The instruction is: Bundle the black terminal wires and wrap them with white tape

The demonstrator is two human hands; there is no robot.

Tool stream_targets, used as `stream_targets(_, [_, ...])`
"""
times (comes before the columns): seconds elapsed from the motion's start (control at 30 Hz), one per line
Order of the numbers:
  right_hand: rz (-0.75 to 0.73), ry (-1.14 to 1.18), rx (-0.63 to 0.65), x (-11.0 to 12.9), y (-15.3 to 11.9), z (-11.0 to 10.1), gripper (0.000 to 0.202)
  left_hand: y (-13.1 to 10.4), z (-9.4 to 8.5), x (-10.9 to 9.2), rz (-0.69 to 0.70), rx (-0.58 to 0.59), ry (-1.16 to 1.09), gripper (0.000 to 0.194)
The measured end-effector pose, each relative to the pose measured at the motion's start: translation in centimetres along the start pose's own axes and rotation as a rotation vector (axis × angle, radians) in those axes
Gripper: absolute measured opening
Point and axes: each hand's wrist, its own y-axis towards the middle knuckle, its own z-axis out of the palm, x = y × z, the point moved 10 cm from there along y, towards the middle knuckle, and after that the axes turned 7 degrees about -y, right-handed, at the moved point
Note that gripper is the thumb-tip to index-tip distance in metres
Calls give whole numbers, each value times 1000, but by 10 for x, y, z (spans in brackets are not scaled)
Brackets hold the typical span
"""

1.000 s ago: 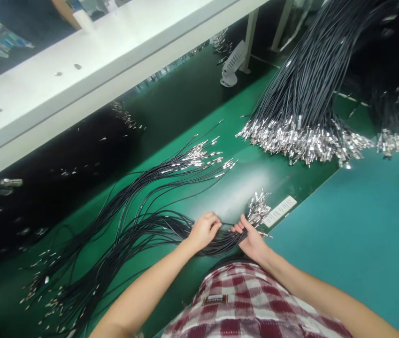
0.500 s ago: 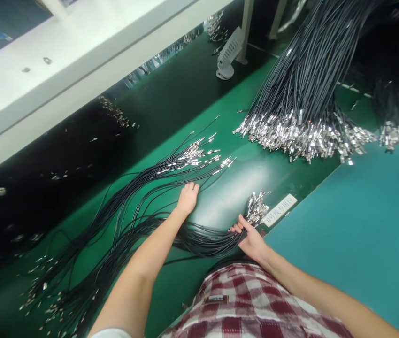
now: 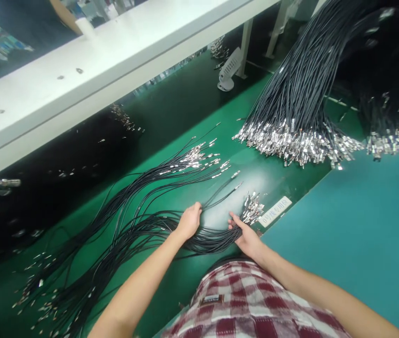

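My left hand (image 3: 189, 221) is closed around a few black cables (image 3: 218, 197), whose metal-tipped ends stick out past my fingers toward the upper right. Under and around the neck of a cable bundle (image 3: 210, 240) curls my right hand (image 3: 243, 234), its thumb and forefinger a little apart. That bundle's silver terminals (image 3: 252, 209) gather just beyond the right hand. Farther back on the green mat lies a looser group of black cables (image 3: 132, 188) with its terminals fanned out to the right.
A large heap of black cables (image 3: 301, 84) with silver ends lies at the upper right. A white label strip (image 3: 274, 211) is stuck by the edge of the blue-green surface (image 3: 343, 234). A white shelf (image 3: 90, 80) crosses the upper left. Beneath it stands a small white clip-like device (image 3: 229, 70).
My left hand has drawn a few cables away from the looser group, toward me and nearer the bundle. My right hand stays at the bundle, its fingers slightly more open.
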Motion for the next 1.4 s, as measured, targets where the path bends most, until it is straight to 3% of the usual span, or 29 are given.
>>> stream_targets(0.07, [-27, -14, 11, 2, 0, 1, 40, -25, -1, -11, 95, 8, -80, 25])
stream_targets(0.2, [-49, -26, 43, 1, 3, 4, 40, -69, 14, -33, 230, 141, -26, 36])
stream_targets(0.27, [-58, -76, 36, 1, 3, 3, 34, -78, 19, -40, 266, 188, 9, 33])
stream_targets(0.33, [-78, -140, 34, 2, 3, 4, 29, -73, 16, -44, 284, 191, 27, 32])
stream_targets(0.43, [-79, -144, 93, 2, 3, 10, 27, -34, -3, -31, 229, 98, 50, 33])
stream_targets(0.53, [-17, -72, 122, -2, 5, 13, 26, 27, -27, -4, 120, -14, 116, 22])
stream_targets(0.6, [19, -40, 97, -4, 8, 11, 25, 67, -35, 13, 61, -23, 215, 26])
stream_targets(0.73, [62, -15, 50, -6, 14, 7, 25, 125, -27, 31, 25, 49, 344, 21])
stream_targets(0.87, [82, -8, 25, -6, 18, 5, 24, 142, -19, 28, 54, 87, 337, 16])
stream_targets(1.0, [83, -12, 2, -5, 20, 3, 25, 119, -28, 13, 74, 83, 238, 11])
stream_targets(1.13, [26, -30, 54, 1, 17, 10, 28, 56, -37, -15, 65, 57, -353, 9])
stream_targets(1.27, [-37, -6, 176, 10, 4, 27, 43, -13, -6, -32, -55, 123, -810, 15])
stream_targets(1.4, [-42, -67, 221, 9, -9, 34, 30, -49, 26, -29, -225, 59, -968, 18])
